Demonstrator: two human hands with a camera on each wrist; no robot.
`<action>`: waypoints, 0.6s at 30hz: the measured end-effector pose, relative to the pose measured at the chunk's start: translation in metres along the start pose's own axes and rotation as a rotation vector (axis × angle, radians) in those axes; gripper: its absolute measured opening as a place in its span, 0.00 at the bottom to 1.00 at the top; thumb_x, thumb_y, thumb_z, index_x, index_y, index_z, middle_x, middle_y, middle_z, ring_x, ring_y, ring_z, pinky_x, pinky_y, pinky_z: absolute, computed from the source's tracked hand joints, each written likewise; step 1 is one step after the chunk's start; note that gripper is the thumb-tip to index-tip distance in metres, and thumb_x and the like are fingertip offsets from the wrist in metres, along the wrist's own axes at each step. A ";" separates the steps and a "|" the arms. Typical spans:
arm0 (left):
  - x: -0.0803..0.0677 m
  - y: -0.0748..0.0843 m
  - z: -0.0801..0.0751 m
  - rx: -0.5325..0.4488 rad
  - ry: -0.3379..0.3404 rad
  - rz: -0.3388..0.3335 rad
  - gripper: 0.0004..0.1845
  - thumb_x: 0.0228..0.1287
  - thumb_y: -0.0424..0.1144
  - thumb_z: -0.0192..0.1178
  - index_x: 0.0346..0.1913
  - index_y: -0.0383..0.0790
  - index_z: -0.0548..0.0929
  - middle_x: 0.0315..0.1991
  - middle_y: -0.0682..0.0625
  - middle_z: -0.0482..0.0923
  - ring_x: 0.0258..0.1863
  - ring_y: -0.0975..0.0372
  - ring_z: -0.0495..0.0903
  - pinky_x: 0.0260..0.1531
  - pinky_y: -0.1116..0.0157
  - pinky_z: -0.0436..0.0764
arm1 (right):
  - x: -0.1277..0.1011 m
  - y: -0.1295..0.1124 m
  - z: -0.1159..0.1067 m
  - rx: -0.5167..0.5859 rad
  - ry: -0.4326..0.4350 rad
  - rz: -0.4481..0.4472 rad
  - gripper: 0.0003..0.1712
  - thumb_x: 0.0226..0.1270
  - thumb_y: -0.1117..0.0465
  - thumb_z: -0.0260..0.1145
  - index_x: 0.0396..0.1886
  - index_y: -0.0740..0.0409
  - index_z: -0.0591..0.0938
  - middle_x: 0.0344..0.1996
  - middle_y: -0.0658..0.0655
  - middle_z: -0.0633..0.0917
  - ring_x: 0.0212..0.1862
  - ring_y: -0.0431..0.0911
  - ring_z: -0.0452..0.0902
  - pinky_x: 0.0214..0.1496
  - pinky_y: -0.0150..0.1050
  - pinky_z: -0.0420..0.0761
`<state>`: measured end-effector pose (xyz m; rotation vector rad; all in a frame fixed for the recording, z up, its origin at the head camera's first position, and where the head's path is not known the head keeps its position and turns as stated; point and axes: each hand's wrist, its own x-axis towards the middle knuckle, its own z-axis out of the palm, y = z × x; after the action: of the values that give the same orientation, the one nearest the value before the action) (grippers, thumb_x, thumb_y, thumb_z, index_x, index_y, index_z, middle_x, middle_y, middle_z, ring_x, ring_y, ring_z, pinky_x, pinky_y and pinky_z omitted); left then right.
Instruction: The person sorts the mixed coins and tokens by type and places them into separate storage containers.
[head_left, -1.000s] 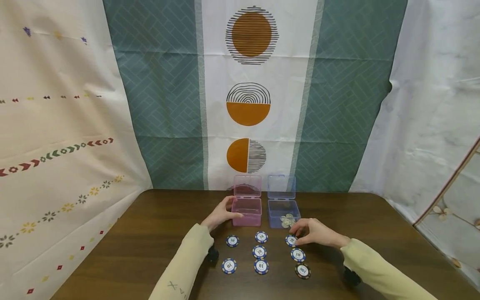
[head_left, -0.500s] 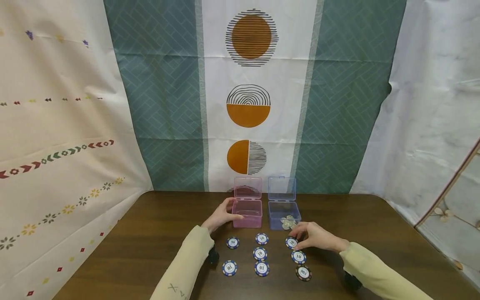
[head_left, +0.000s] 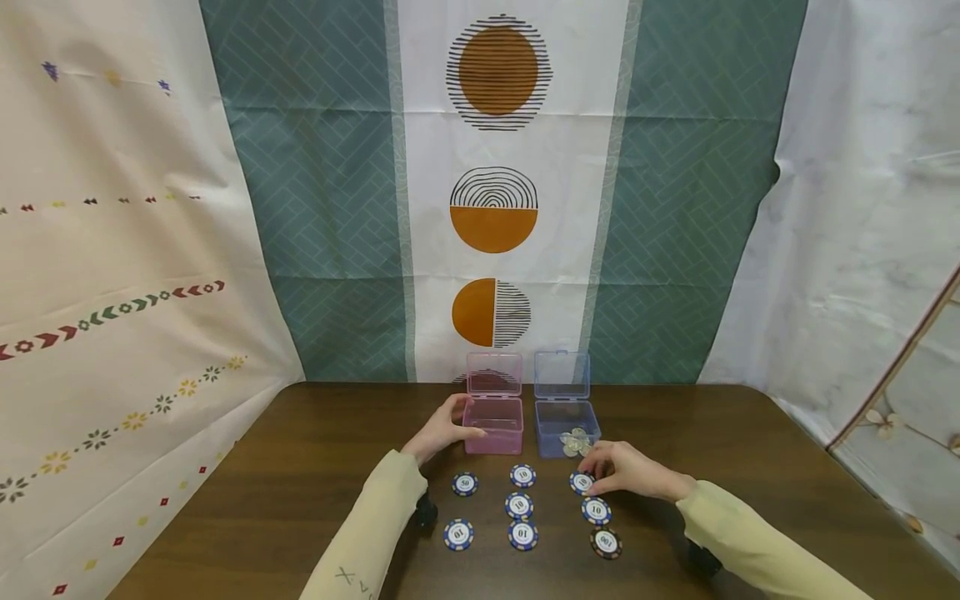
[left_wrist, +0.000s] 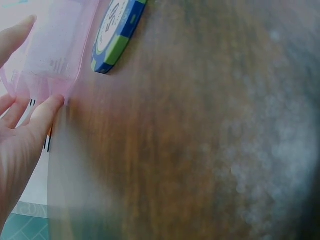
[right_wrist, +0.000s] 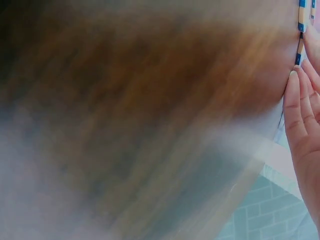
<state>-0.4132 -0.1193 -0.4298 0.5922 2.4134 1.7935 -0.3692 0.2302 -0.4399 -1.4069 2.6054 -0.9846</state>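
My left hand (head_left: 437,429) grips the left side of an open, clear pink plastic box (head_left: 495,442), thumb at the front and fingers toward the back. In the left wrist view, its fingertips (left_wrist: 56,100) touch the pink wall. With thumb and fingers, my right hand (head_left: 630,472) pinches the edges of a blue-and-white poker chip (head_left: 581,482) marked 10, flat on the table. Just in front of that lies another blue chip (head_left: 596,511), then a black one (head_left: 606,543) marked 100. An open clear blue box (head_left: 551,442), with transparent flower-like pieces (head_left: 576,442) at its right front corner, stands behind my right hand.
More blue chips lie on the brown table (head_left: 315,467): a middle column including one chip (head_left: 522,535), and on the left a 50 chip (head_left: 465,483) and a 10 chip (head_left: 458,534). Both box lids stand raised against the patterned curtain (head_left: 330,250) at the back.
My right hand has lowered slightly onto the rear right chip, which has shifted a little to the left. My left hand stays on the pink box.
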 end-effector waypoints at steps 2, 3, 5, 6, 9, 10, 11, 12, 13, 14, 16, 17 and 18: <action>0.001 0.000 0.000 0.010 0.004 -0.004 0.40 0.49 0.36 0.68 0.63 0.31 0.58 0.60 0.35 0.60 0.58 0.44 0.60 0.53 0.47 0.61 | 0.000 -0.001 0.000 0.016 -0.003 0.062 0.16 0.52 0.56 0.70 0.39 0.60 0.81 0.33 0.49 0.77 0.29 0.39 0.72 0.30 0.34 0.76; 0.001 -0.002 0.000 0.015 0.007 -0.002 0.40 0.49 0.37 0.68 0.63 0.32 0.58 0.60 0.35 0.60 0.58 0.44 0.60 0.53 0.47 0.61 | 0.000 -0.002 0.000 0.020 -0.004 0.082 0.16 0.52 0.56 0.70 0.39 0.59 0.81 0.33 0.50 0.76 0.29 0.39 0.72 0.29 0.34 0.75; 0.006 -0.010 0.000 0.020 0.017 0.003 0.40 0.49 0.38 0.69 0.63 0.33 0.58 0.60 0.36 0.60 0.58 0.44 0.61 0.53 0.47 0.62 | 0.000 -0.002 0.000 0.025 -0.004 0.104 0.16 0.51 0.56 0.70 0.38 0.59 0.81 0.33 0.49 0.76 0.29 0.39 0.71 0.29 0.34 0.75; 0.009 -0.015 0.000 0.019 0.022 0.004 0.41 0.48 0.39 0.69 0.63 0.34 0.59 0.60 0.37 0.61 0.58 0.45 0.61 0.53 0.47 0.62 | -0.001 -0.003 -0.001 0.028 -0.003 0.110 0.15 0.51 0.56 0.70 0.37 0.59 0.80 0.33 0.49 0.76 0.28 0.40 0.71 0.29 0.34 0.74; 0.009 -0.016 0.000 0.019 0.025 0.009 0.41 0.47 0.40 0.70 0.62 0.34 0.60 0.60 0.38 0.61 0.58 0.45 0.61 0.53 0.48 0.62 | 0.000 -0.003 -0.001 0.027 -0.001 0.107 0.15 0.51 0.56 0.71 0.36 0.58 0.80 0.32 0.49 0.76 0.27 0.39 0.71 0.28 0.33 0.74; 0.009 -0.016 0.000 0.024 0.027 0.021 0.40 0.47 0.41 0.70 0.61 0.34 0.60 0.59 0.38 0.62 0.57 0.45 0.62 0.53 0.47 0.63 | 0.000 -0.003 -0.002 0.026 0.000 0.103 0.15 0.51 0.56 0.71 0.36 0.58 0.80 0.32 0.49 0.76 0.27 0.39 0.71 0.28 0.33 0.74; 0.009 -0.016 0.000 0.027 0.029 0.029 0.40 0.47 0.42 0.70 0.61 0.34 0.61 0.59 0.38 0.62 0.57 0.45 0.62 0.53 0.48 0.63 | 0.000 -0.003 -0.002 0.024 0.001 0.098 0.15 0.51 0.55 0.71 0.36 0.58 0.80 0.31 0.49 0.76 0.27 0.39 0.71 0.27 0.33 0.74; 0.009 -0.016 0.000 0.031 0.032 0.038 0.40 0.46 0.43 0.70 0.60 0.34 0.62 0.58 0.39 0.62 0.57 0.45 0.63 0.52 0.48 0.63 | 0.000 -0.003 -0.002 0.024 0.002 0.089 0.15 0.51 0.55 0.71 0.36 0.58 0.80 0.31 0.49 0.76 0.27 0.39 0.71 0.27 0.33 0.74; 0.008 -0.016 0.000 0.052 0.033 0.053 0.40 0.46 0.44 0.70 0.59 0.34 0.62 0.57 0.39 0.63 0.56 0.45 0.63 0.51 0.48 0.65 | 0.000 -0.002 -0.002 0.024 0.002 0.080 0.15 0.52 0.55 0.71 0.36 0.58 0.80 0.32 0.49 0.76 0.27 0.39 0.71 0.27 0.33 0.74; 0.008 -0.015 0.000 0.056 0.036 0.060 0.39 0.46 0.45 0.70 0.59 0.34 0.62 0.57 0.39 0.63 0.56 0.45 0.64 0.51 0.48 0.65 | 0.000 -0.002 -0.002 0.022 0.000 0.073 0.16 0.52 0.55 0.70 0.37 0.59 0.80 0.32 0.49 0.76 0.27 0.39 0.71 0.27 0.33 0.75; 0.007 -0.014 0.000 0.060 0.036 0.067 0.39 0.46 0.45 0.70 0.59 0.34 0.62 0.57 0.38 0.63 0.55 0.45 0.64 0.51 0.48 0.66 | 0.000 -0.001 -0.002 0.017 -0.007 0.061 0.17 0.52 0.55 0.70 0.39 0.59 0.80 0.32 0.49 0.76 0.27 0.39 0.71 0.28 0.33 0.75; 0.007 -0.013 0.000 0.057 0.037 0.058 0.39 0.47 0.45 0.70 0.59 0.34 0.62 0.57 0.39 0.63 0.55 0.45 0.64 0.51 0.48 0.65 | 0.000 0.000 -0.001 0.015 -0.010 0.055 0.17 0.53 0.56 0.70 0.40 0.60 0.81 0.32 0.49 0.76 0.27 0.39 0.71 0.28 0.33 0.75; 0.007 -0.012 0.001 0.054 0.039 0.048 0.39 0.46 0.44 0.70 0.59 0.34 0.62 0.57 0.39 0.63 0.56 0.45 0.64 0.51 0.49 0.65 | 0.000 0.000 -0.001 0.013 -0.012 0.049 0.18 0.53 0.56 0.70 0.41 0.60 0.81 0.32 0.49 0.76 0.28 0.39 0.71 0.29 0.33 0.75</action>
<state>-0.4228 -0.1193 -0.4404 0.6316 2.5015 1.7795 -0.3697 0.2305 -0.4386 -1.3345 2.6062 -0.9823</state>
